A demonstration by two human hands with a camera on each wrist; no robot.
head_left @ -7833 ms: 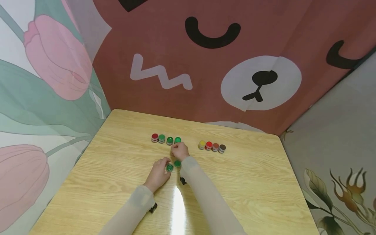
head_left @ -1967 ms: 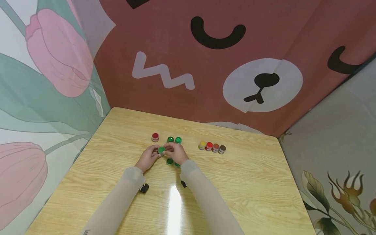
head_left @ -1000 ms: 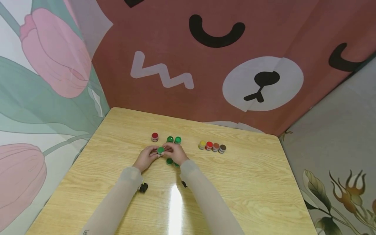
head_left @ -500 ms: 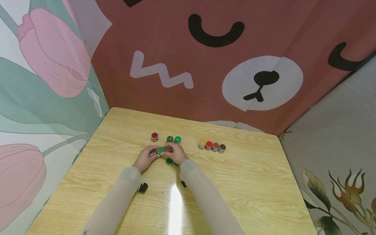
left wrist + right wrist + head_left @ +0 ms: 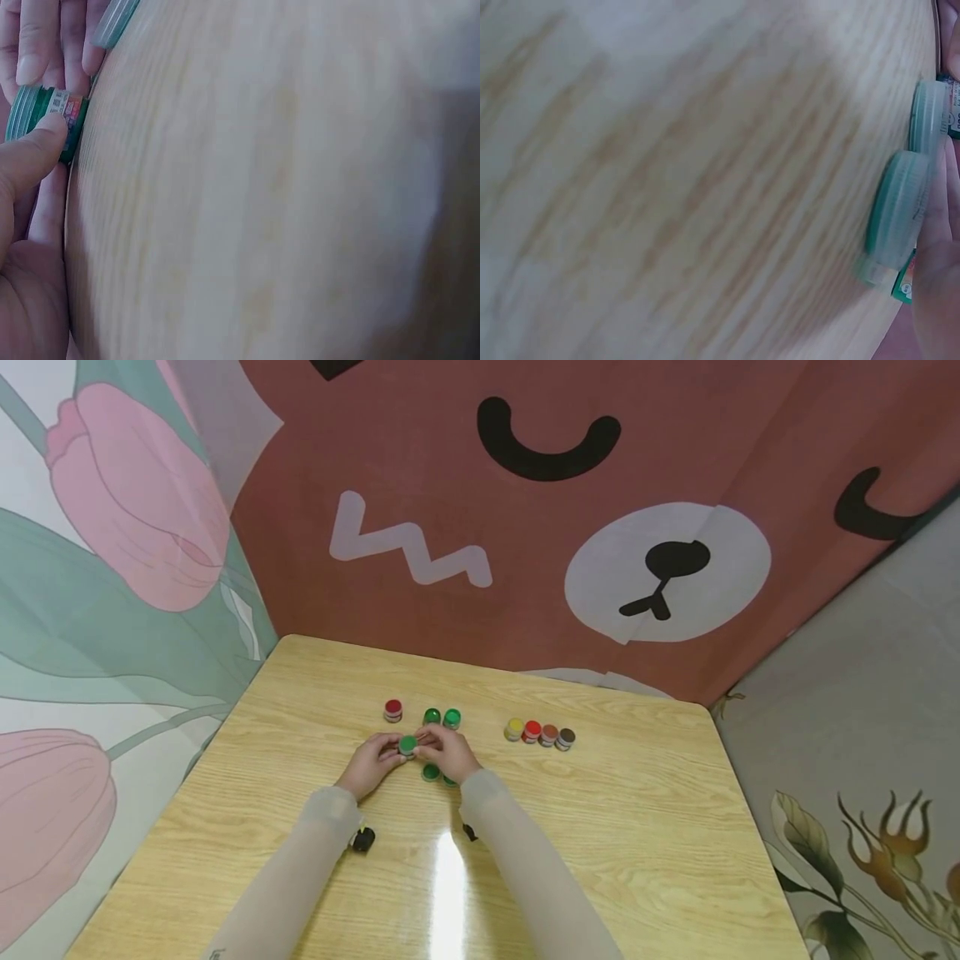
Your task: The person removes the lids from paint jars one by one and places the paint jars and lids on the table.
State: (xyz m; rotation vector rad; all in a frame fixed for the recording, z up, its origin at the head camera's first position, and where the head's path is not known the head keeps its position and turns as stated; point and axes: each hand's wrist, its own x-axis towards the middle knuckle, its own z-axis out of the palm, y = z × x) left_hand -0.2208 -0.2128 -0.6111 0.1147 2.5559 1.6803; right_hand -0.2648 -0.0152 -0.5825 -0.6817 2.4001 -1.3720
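Nearest, two green pots (image 5: 437, 774) were seen on the wooden table (image 5: 637, 827), just below the right hand (image 5: 450, 753) and partly hidden by it. A green-lidded pot (image 5: 407, 745) was held between both hands at mid-table: the left hand (image 5: 369, 763) was clamped on its side with thumb (image 5: 34, 150) and fingers curled round it, and the right hand's fingertips were pinched on its other side. Just beyond, a red pot (image 5: 392, 710) and two more green pots (image 5: 441, 717) were noted in a row. Further right, well apart, a line of four pots (image 5: 538, 732) was recorded: yellow, red, brown, dark.
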